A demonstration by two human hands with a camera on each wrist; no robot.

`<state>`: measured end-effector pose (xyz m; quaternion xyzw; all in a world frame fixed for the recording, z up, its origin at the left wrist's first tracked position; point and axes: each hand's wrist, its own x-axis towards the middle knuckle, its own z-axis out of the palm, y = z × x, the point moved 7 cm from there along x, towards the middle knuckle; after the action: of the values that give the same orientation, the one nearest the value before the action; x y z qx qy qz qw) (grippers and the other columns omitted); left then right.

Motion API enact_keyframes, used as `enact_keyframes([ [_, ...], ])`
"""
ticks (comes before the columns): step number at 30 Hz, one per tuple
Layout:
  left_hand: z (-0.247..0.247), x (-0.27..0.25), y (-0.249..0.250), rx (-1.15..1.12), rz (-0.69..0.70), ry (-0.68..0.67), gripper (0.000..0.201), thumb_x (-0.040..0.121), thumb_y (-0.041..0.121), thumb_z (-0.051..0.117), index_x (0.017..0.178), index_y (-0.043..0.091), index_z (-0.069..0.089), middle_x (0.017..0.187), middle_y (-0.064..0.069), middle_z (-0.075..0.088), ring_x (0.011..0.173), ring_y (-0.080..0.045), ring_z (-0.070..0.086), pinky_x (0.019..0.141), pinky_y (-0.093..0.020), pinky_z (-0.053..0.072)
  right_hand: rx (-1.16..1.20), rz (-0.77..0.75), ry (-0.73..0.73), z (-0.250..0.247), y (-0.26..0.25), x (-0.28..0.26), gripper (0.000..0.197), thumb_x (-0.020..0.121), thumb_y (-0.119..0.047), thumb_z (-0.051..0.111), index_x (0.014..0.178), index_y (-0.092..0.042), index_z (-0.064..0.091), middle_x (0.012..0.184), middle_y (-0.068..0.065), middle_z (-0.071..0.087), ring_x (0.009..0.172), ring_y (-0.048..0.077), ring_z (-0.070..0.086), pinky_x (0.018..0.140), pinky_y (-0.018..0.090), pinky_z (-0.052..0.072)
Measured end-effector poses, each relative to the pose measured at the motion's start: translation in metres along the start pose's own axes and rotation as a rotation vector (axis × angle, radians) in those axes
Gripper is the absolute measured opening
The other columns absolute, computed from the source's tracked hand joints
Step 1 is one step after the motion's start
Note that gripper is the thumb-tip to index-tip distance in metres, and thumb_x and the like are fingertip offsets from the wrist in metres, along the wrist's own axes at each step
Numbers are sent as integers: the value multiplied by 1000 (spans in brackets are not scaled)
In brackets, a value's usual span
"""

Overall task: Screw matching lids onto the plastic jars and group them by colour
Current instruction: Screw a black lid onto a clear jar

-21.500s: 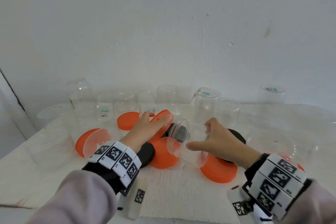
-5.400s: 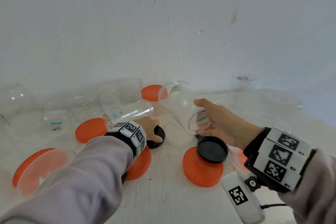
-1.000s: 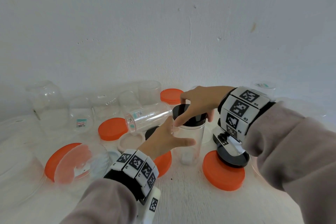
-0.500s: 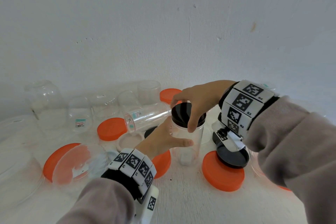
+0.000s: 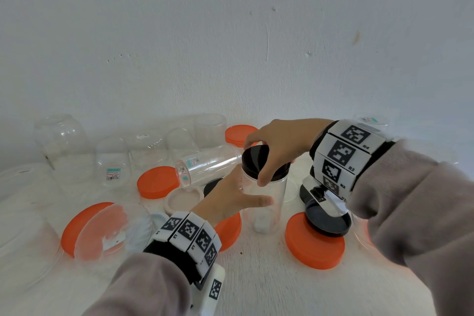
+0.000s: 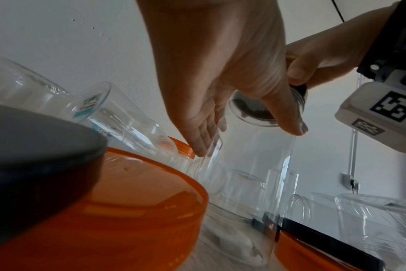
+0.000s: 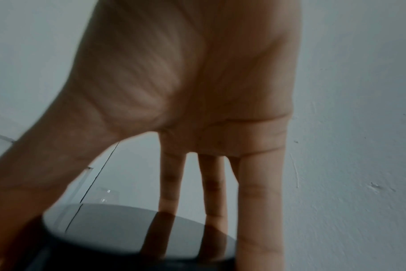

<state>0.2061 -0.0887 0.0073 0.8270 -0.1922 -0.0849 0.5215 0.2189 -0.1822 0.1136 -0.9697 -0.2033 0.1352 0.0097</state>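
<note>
Nearest the camera, low in the head view, two grey sleeves with black-and-white marker wristbands reach in over the white tabletop [image 5: 269,287]. Bare tabletop lies along the bottom edge, between the sleeves.

At frame centre stands the tall clear plastic jar [image 5: 265,206], upright, with a small white item lying inside on its bottom. The left hand [image 5: 230,199] holds the jar's wall: thumb across the near side, fingers laid round the far side (left wrist view shows them nearly straight against the plastic). The round black screw lid [image 5: 256,160] sits on the jar's mouth. The right hand [image 5: 278,146] grips the lid from above, thumb on the near rim, fingers curled over the far rim; whether the lid sits level cannot be told.

The jar is closely hemmed in. Just right of it lies a flat orange round lid [image 5: 314,245] with a second black lid [image 5: 327,222] resting on its far edge. Under the left wrist lies another orange lid [image 5: 229,229]. At lower left a clear jar on its side [image 5: 112,229] partly covers a large orange lid [image 5: 77,226].

Beyond, a clear jar lying on its side [image 5: 209,165] touches the held jar's lid area. Further clear jars line the white wall [image 5: 230,46].
</note>
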Motion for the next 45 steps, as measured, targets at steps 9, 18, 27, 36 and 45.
enact_keyframes([
  [9, 0, 0, -2, -5, 12, 25, 93, 71, 39, 84, 147, 35, 30, 141, 15, 48, 132, -6, 43, 110, -32, 37, -19, 35, 141, 0, -1, -5, 75, 57, -73, 71, 120, -34, 55, 97, -8, 57, 59, 11, 66, 57, 26, 55],
  [18, 0, -1, 0, -17, 8, 0, 95, 72, 36, 84, 149, 33, 27, 145, 13, 46, 135, -8, 41, 114, -39, 35, -81, 50, 37, -1, -4, -2, 72, 66, -66, 73, 126, -34, 50, 102, -9, 51, 63, 4, 51, 57, 23, 42],
  [27, 0, 1, 0, 36, 9, 49, 97, 70, 41, 83, 148, 34, 27, 145, 12, 45, 133, -12, 43, 111, -36, 38, -45, -16, 25, -1, -1, -1, 78, 65, -56, 78, 134, -39, 45, 120, -11, 47, 103, 15, 56, 77, 31, 57],
  [36, 0, 2, -2, 12, 16, 4, 97, 71, 38, 84, 149, 33, 28, 146, 13, 45, 135, -9, 41, 110, -31, 37, -74, -52, -42, -3, -4, -4, 81, 67, -50, 80, 138, -46, 41, 137, -12, 41, 124, 13, 41, 102, 38, 42],
  [45, 2, 0, 1, 9, 38, 39, 90, 71, 41, 83, 145, 44, 32, 146, 19, 41, 136, -7, 37, 112, -38, 34, -113, 122, 141, -3, -1, -3, 74, 68, -79, 59, 110, -18, 61, 90, -3, 61, 44, 5, 50, 49, 23, 37],
])
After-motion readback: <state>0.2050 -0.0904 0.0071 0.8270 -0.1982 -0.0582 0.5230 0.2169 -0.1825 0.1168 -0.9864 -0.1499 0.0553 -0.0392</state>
